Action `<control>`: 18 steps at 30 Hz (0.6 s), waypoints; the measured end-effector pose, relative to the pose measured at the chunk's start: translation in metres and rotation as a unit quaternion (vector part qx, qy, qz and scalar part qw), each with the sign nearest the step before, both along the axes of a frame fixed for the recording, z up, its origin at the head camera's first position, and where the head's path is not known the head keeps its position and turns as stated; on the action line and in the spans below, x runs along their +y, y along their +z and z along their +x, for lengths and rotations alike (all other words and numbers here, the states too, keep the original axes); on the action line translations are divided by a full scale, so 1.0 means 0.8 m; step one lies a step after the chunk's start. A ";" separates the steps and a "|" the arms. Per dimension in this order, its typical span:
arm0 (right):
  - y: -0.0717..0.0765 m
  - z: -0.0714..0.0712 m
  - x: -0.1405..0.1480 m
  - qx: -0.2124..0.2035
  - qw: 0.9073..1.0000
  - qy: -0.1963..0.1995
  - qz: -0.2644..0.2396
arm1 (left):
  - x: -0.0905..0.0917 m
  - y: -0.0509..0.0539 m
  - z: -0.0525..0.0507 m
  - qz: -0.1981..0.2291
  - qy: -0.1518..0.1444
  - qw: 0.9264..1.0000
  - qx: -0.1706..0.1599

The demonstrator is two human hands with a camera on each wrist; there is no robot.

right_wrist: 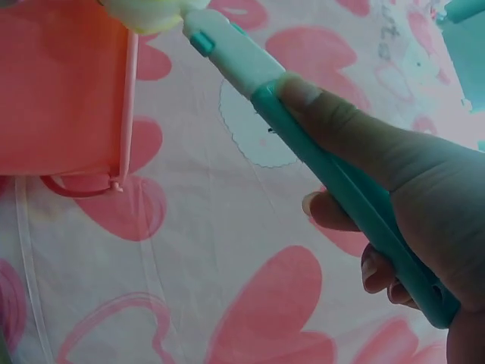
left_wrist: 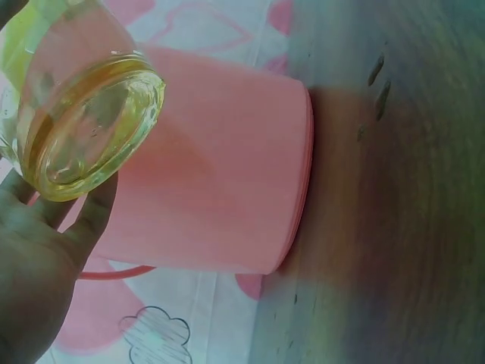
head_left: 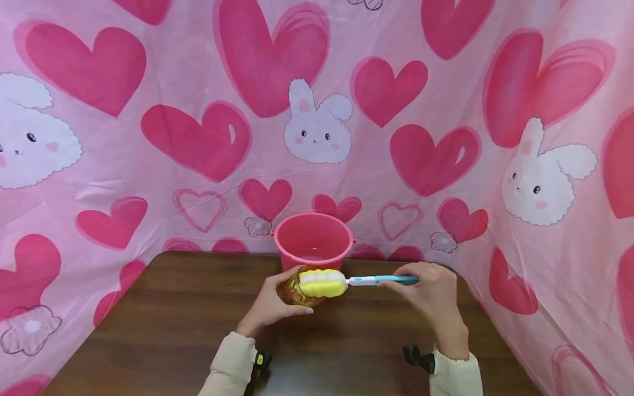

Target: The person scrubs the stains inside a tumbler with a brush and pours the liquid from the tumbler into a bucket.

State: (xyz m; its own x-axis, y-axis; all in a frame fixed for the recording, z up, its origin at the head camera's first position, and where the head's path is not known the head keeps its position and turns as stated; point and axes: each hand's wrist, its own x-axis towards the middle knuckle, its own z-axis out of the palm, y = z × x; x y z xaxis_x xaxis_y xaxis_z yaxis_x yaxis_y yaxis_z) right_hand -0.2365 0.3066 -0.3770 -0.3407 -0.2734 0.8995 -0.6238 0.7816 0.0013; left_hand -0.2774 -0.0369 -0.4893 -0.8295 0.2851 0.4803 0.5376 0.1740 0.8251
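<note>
My left hand (head_left: 269, 305) grips an amber glass cup (head_left: 290, 291), tilted on its side with its mouth toward the right. The cup's thick round base (left_wrist: 102, 129) faces the left wrist camera. In my right hand (head_left: 432, 286) is a sponge bottle brush, held by its teal and white handle (right_wrist: 326, 171) between thumb and fingers. The brush's yellow and white sponge head (head_left: 324, 283) lies level at the cup's mouth, its left end inside the rim. Both hands are above the table, in front of a pink bucket (head_left: 313, 236).
The bucket stands near the back edge of the dark wooden table (head_left: 188, 308), close to a pink curtain (head_left: 366, 143) printed with hearts and rabbits. A handle (right_wrist: 72, 186) hangs at the bucket's side. Black wrist straps (head_left: 418, 358) sit at both cuffs.
</note>
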 end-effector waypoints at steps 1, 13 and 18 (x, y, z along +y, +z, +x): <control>0.000 0.001 -0.001 -0.009 1.000 0.005 -0.001 | -0.001 0.001 0.001 0.004 -0.003 1.000 -0.004; -0.001 0.005 -0.021 -0.009 0.999 -0.033 -0.033 | -0.005 0.004 0.001 0.014 0.000 1.000 -0.017; 0.002 0.008 -0.018 -0.013 0.998 -0.056 -0.036 | -0.007 0.006 0.001 0.014 0.005 1.000 -0.005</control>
